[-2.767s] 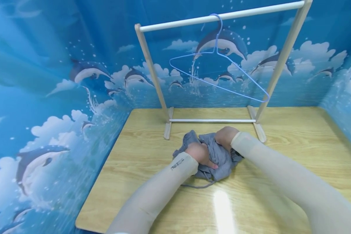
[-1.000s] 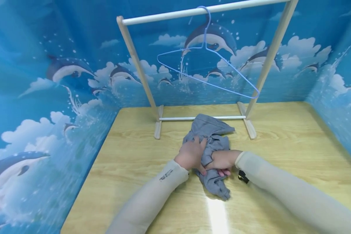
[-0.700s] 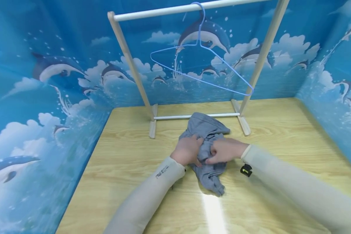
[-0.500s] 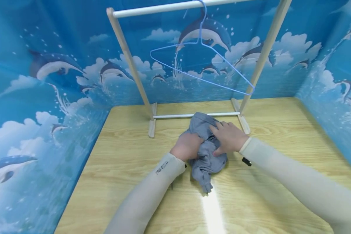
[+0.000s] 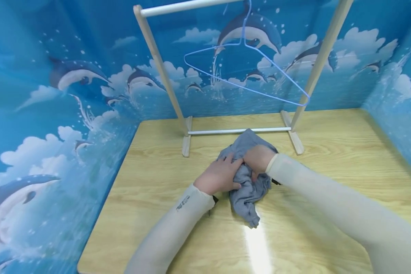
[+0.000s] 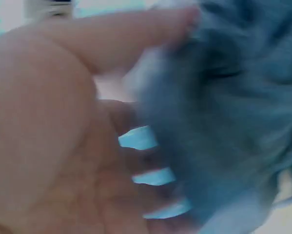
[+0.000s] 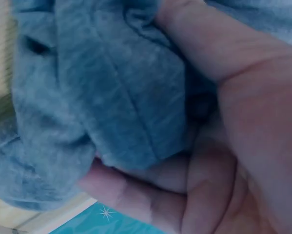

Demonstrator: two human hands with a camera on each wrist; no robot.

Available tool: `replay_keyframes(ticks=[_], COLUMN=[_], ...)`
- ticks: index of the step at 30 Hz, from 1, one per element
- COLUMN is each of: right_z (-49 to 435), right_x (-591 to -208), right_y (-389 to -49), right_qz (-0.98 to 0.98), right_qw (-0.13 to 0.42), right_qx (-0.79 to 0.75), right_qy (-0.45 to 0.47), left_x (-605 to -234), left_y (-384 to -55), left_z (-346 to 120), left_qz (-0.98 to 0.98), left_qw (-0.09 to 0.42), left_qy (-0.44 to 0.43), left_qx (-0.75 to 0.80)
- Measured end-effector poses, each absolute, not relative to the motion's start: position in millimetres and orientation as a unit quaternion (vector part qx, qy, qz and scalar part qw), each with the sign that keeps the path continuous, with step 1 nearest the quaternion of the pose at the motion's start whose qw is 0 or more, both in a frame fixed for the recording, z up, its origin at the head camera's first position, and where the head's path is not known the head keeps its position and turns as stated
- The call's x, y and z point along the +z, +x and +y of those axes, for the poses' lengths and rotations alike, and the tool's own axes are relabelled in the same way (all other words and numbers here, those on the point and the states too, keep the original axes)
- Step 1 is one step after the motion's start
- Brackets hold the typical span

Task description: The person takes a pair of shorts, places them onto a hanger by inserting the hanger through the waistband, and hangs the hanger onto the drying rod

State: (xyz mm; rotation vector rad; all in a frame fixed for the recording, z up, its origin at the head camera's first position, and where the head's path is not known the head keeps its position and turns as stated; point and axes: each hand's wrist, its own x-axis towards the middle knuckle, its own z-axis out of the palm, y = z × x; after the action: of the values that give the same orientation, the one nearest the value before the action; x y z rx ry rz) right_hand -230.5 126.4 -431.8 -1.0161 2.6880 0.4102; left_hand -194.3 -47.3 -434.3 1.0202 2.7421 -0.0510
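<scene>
1. Left sleeve (image 5: 171, 224): bears dark printed marks (image 5: 183, 203), too small to read.
2. Left hand (image 5: 220, 174): rests on the left flank of the grey cloth (image 5: 244, 201), fingers spread and nearly straight, no grip plainly showing.
3. Grey cloth: lies bunched near the middle of the surface (image 5: 150, 179), directly right of the left hand; long axis running from near edge toward far edge, far tip by the lower bar (image 5: 215, 132); no readable label.
4. Blue hanger (image 5: 242, 41): hangs bare above and beyond the cloth, toward the far edge.
5. Right hand (image 5: 258, 160): curls round cloth on the right flank, thumb and fingers holding fabric; no nearer than the left hand, both touching.
</scene>
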Motion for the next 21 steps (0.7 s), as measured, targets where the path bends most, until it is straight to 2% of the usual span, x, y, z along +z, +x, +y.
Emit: replay_keyframes(ticks=[5,9,12,15,18,21], right_z=[128.1,128.5,125.1,122.5,126.4,137.5], right_x=[-435.4,-440.9,-446.0,-448.9,-449.0,-447.6], right_y=[-229.3,-217.2,-201.1,-184.9,-174.1,-169.7], right_qz=[0.911,0.91,0.91,0.905,0.903,0.914], right_qw=[0.111,0.095,0.072,0.029,-0.006,0.009], right_qx=[0.149,0.161,0.176,0.197,0.202,0.17], right_qy=[-0.369,-0.371,-0.369,-0.376,-0.379,-0.367], left_x=[-410.7,-422.6,-436.8,-448.8,-456.4,-459.2], left_y=[-157.3,-144.6,-149.0,-159.6,-169.5,-176.3], left_z=[-55.0,-52.9,-53.4,-55.9,-60.7,-67.4], left_qz=[0.927,0.936,0.947,0.953,0.953,0.95], left_qw=[0.068,0.103,0.133,0.136,0.115,0.092], left_qy=[0.37,0.336,0.292,0.271,0.279,0.298], left_qx=[0.013,-0.017,-0.017,0.006,0.021,0.029])
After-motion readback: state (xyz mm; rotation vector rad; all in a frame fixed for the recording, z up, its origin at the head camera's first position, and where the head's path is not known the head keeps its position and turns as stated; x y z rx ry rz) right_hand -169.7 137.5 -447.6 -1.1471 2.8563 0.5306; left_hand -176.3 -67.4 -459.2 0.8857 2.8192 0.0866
